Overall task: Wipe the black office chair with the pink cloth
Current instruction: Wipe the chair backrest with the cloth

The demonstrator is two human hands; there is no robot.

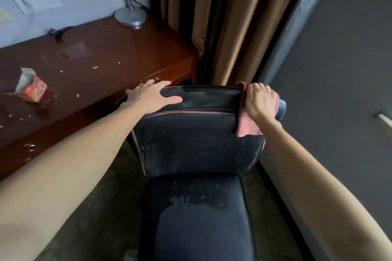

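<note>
could swivel the black office chair (191,207) into the wooden desk (106,59) if pressed hard; steadied by the left hand (152,96), spread flat on the backrest (197,146) top. pinned at its right corner under the curled right hand (261,101): the pink cloth (248,126), apt to slip. cannot see behind the backrest or the base.

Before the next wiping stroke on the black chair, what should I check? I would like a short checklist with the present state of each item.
1. Grip of the right hand on the pink fabric cloth: ok.
2. Cloth lies against the top right corner of the black padded office chair: ok.
3. The left hand steadies the top left edge: ok.
4. The backrest is free of pale streaks: not ok.
5. The seat is free of smears: not ok.
6. Chair base is stable: cannot tell, out of view.
</note>
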